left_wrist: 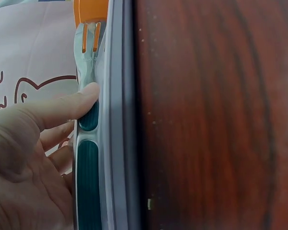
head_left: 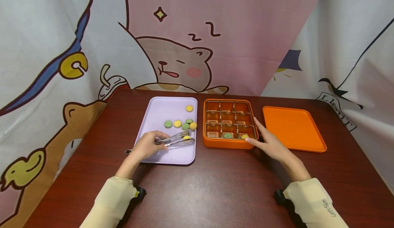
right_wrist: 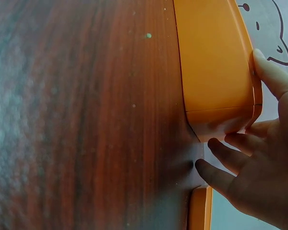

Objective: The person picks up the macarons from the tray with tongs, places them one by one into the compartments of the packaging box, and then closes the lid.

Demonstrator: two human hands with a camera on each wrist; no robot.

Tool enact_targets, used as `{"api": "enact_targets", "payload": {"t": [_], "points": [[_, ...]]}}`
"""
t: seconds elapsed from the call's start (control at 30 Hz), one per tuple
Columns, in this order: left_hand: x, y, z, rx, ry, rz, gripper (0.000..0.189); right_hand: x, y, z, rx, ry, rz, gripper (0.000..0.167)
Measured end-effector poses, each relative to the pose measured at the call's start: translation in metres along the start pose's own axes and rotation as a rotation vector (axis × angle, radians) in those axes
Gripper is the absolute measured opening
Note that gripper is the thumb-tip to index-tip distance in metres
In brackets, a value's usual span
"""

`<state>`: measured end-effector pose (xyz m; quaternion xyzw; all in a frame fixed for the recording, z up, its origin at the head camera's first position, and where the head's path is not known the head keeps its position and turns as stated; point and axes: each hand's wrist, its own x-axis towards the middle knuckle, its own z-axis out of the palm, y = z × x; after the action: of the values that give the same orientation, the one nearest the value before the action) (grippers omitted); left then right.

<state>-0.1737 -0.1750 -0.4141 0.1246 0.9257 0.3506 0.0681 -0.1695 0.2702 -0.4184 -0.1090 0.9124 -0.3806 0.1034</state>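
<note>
Left hand: at the centre left of the frame, the left hand [head_left: 148, 145] is clamped round the metal tongs [head_left: 176, 136], which point right over the lavender tray [head_left: 163, 110].
Tongs: the two tips stand apart, a yellow piece [head_left: 186, 137] between them (whether they touch it, I cannot tell).
Tray: left of centre; one yellow disc [head_left: 189, 108] lies at its upper right; below that, a loose row of three green discs [head_left: 168, 124] and two more yellow ones.
Box: just right of the tray, the orange box [head_left: 227, 144] has nine compartments; its lower row holds a green disc in the middle and a yellow one at right.
Right hand: right of centre, the right hand [head_left: 271, 144] has its fingers apart and extended; its thumb rests at the box's lower right corner.
Lid: an orange lid [head_left: 293, 128] lies flat at the right, on the dark wooden table [head_left: 197, 193].
</note>
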Motion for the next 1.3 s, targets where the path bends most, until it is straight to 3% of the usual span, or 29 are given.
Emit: {"api": "enact_targets", "payload": {"t": [0.87,1.3], "points": [[0.003,0.007,-0.005,-0.042,0.002,-0.033,0.026,-0.001,-0.002,-0.001,0.004,-0.011,0.0,0.095],[0.007,0.016,-0.006,-0.049,0.019,-0.008,0.03,-0.002,-0.001,-0.001,-0.008,-0.006,0.0,0.094]]}}
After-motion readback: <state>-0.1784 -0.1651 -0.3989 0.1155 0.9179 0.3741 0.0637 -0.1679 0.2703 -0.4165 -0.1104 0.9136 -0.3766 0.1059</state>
